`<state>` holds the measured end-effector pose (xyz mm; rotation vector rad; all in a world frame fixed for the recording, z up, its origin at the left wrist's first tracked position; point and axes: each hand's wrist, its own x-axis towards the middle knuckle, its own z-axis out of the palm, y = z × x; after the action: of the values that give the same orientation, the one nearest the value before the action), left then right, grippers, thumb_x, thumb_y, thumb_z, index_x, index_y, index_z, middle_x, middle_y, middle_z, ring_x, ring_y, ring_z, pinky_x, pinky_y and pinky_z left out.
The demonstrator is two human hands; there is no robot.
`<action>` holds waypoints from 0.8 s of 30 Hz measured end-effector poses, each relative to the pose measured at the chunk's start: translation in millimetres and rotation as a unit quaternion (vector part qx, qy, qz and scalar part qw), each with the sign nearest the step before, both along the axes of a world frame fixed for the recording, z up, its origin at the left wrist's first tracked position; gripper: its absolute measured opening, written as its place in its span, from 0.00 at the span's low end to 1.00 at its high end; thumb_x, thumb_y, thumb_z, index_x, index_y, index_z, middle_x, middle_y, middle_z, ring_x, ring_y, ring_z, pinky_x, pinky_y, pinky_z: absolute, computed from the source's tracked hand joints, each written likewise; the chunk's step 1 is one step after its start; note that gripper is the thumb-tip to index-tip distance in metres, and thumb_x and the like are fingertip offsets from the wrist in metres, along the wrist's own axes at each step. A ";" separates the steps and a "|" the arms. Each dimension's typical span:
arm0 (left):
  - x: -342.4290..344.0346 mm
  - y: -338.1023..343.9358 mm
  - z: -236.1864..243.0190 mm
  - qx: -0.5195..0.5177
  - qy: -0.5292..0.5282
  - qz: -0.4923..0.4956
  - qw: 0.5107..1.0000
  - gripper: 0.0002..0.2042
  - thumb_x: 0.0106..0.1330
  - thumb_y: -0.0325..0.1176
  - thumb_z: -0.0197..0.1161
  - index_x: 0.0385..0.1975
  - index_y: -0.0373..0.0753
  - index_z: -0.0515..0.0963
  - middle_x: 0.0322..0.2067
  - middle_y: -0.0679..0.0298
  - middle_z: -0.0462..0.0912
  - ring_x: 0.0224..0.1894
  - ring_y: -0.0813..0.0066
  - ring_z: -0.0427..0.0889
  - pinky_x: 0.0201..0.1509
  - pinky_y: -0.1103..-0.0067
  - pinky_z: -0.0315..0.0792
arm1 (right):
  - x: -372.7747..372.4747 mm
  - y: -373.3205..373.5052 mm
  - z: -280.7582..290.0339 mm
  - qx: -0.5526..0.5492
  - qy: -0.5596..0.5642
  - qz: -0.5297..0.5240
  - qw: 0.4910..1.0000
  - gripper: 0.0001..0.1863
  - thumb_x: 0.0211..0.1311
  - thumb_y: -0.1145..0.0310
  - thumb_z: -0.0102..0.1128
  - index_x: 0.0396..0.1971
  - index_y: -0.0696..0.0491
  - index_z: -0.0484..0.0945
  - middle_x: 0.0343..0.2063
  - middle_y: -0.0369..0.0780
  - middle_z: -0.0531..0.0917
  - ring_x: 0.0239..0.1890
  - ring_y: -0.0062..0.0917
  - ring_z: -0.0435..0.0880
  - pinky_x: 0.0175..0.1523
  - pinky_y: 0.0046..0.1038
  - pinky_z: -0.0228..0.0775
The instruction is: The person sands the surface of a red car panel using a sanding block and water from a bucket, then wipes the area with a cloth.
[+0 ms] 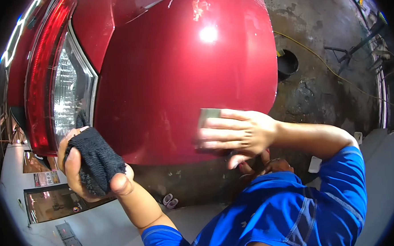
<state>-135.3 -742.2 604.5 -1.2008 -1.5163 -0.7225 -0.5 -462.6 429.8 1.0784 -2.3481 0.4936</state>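
A glossy red car body panel (159,76) fills the middle of the view, with bright light reflected on it. My right hand (244,131) lies with fingers stretched over a grey-green rectangular pad (210,113), pressing it against the panel near its lower edge; the hand is slightly blurred. Most of the pad is hidden under the fingers. Off the panel's lower left, my left hand (73,163) is closed around a bunched black knitted cloth (96,157), held just below the tail light (66,94).
On the wet, dark floor at the right, a yellow hose (318,58) runs past a black round container (287,65) near the car. A dark metal stand (349,55) is farther right. A pair of light slippers (170,200) sits on the floor below the panel.
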 end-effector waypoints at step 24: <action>10.2 5.9 6.2 0.004 0.001 0.075 0.997 0.43 0.74 0.68 0.58 0.60 0.24 0.71 0.50 0.33 0.78 0.48 0.45 0.84 0.50 0.59 0.88 | -9.5 67.6 -14.8 -0.017 0.004 -0.029 0.999 0.55 0.69 0.23 0.42 0.82 0.53 0.58 0.82 0.46 0.59 0.84 0.41 0.55 0.85 0.48 0.45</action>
<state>-125.0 -736.3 610.7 -1.0676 -1.5819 -0.6262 -10.0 -395.1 415.0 0.9913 -2.3483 0.5044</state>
